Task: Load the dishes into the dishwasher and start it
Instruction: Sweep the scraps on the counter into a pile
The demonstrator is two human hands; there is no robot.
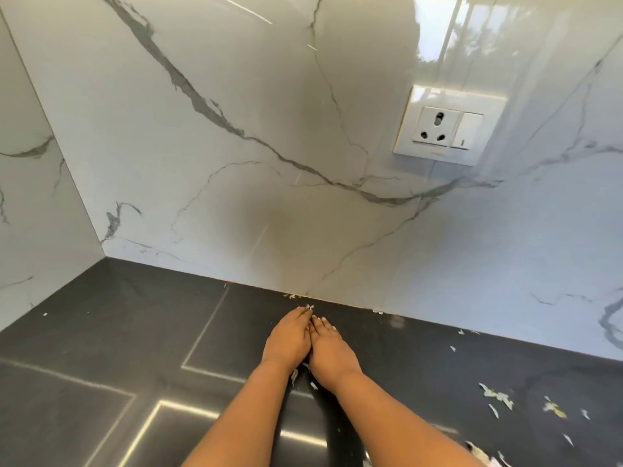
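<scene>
Dark stone table [101,332] is carrying both hands, lying side by side near the marble wall [236,129].

Left hand [288,338] and right hand [328,347] are resting palm down with fingers straight and together, touching each other and holding nothing. Pale scraps [495,396] are lying scattered on the table to the right. A white socket [450,126] is sitting on the wall. Dishes and dishwasher are not showing.

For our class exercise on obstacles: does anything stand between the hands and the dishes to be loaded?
That cannot be judged: no dishes or dishwasher show. The left hand and right hand rest together on the dark countertop among scraps.
</scene>
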